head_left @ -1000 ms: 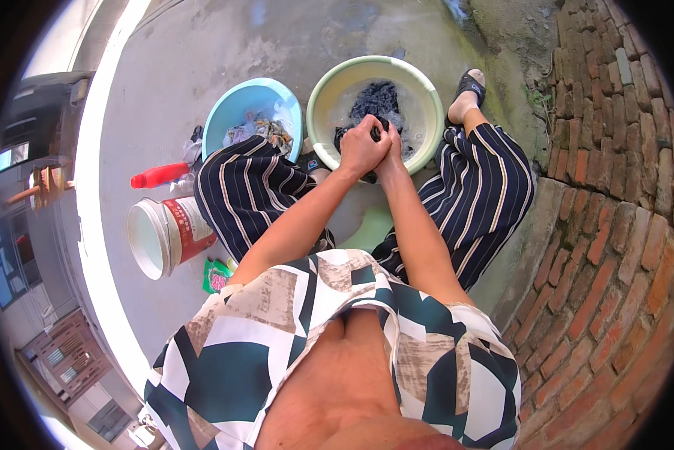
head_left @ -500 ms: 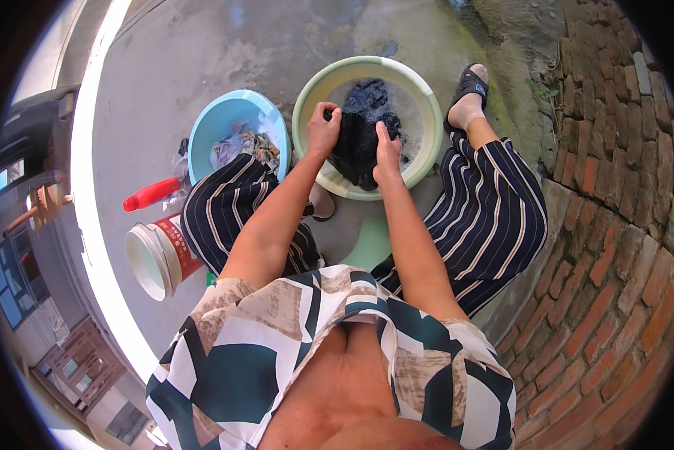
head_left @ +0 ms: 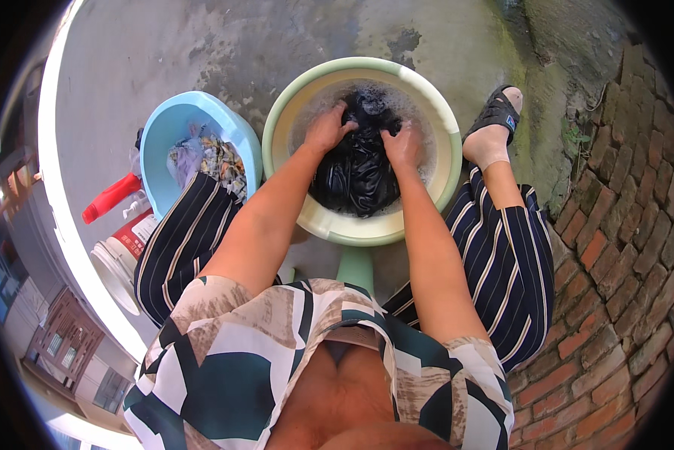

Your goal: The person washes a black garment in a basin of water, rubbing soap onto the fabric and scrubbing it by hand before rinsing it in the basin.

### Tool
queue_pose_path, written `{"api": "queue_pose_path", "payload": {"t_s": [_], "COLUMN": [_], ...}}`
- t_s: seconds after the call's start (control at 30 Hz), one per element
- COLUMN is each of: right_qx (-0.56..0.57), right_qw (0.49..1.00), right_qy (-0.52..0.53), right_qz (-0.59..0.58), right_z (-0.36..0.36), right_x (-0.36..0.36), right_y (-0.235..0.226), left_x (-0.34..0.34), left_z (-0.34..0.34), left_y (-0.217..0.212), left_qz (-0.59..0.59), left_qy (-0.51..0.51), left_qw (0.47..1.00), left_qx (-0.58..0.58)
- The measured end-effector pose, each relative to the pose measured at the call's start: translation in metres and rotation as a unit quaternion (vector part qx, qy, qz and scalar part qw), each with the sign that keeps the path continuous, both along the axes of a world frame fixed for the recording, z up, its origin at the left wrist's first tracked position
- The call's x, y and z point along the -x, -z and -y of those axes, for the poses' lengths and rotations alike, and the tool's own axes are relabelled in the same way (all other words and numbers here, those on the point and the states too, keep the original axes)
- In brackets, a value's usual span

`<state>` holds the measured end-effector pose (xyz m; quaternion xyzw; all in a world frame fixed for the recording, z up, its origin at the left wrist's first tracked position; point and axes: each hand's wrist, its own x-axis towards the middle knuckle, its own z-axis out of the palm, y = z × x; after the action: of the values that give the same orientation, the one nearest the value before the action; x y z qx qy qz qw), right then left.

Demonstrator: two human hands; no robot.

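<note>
A wet black garment (head_left: 359, 178) lies bunched in sudsy water in a round pale-green and cream basin (head_left: 278, 142) between my legs. My left hand (head_left: 328, 130) grips the garment's upper left edge, its thumb toward the middle and the fingertips partly sunk in the cloth. Across from it, my right hand (head_left: 403, 145) is closed on the right edge, with suds on its back and some fingers hidden by cloth and water. The garment stretches between the two hands, its folds shining toward me.
A light-blue basin (head_left: 157, 146) with patterned and pale clothes (head_left: 220, 163) stands to the left. Beside it are a red bottle (head_left: 112, 198) and a white bucket (head_left: 115, 274) on its side. A green stool (head_left: 355, 268) shows below me; a brick surface (head_left: 607, 277) lies right.
Both hands have gone down onto the garment in the water, the right one turning palm-down. The whole view has shifted, so the basin looks larger and nearer.
</note>
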<state>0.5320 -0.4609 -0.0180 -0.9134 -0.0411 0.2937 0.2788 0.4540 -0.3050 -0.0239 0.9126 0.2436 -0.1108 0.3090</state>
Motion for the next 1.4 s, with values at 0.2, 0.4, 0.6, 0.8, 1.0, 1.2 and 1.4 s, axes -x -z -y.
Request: {"api": "queue_pose_path", "payload": {"t_s": [0.2, 0.4, 0.6, 0.8, 1.0, 1.2, 1.4], "right_qx": [-0.477, -0.5, -0.661, -0.549, -0.652, -0.616, -0.596], "right_qw": [0.793, 0.727, 0.569, 0.612, 0.501, 0.532, 0.609], "right_qy": [0.324, 0.321, 0.347, 0.468, 0.371, 0.398, 0.362], "right_qz": [-0.197, -0.343, -0.346, -0.326, -0.431, -0.423, -0.379], "right_z": [-0.007, 0.003, 0.001, -0.01, 0.008, -0.006, 0.01], "right_x": [0.019, 0.046, 0.086, 0.1, 0.102, 0.13, 0.093], "right_y": [-0.012, -0.059, -0.033, -0.12, -0.104, -0.117, -0.157], "left_x": [-0.009, 0.035, 0.03, 0.029, 0.062, 0.035, 0.044], "left_z": [0.04, 0.124, 0.111, 0.073, 0.135, 0.074, 0.066], "left_y": [-0.032, -0.138, -0.163, -0.172, -0.213, -0.194, -0.204], "left_qz": [0.044, 0.24, 0.22, 0.231, 0.231, 0.192, 0.232], "left_qy": [-0.153, -0.084, -0.075, -0.257, -0.077, -0.205, -0.169], "left_qw": [0.987, 0.964, 0.971, 0.937, 0.968, 0.949, 0.945], "left_qx": [-0.017, 0.072, -0.053, -0.045, -0.063, -0.141, 0.158]}}
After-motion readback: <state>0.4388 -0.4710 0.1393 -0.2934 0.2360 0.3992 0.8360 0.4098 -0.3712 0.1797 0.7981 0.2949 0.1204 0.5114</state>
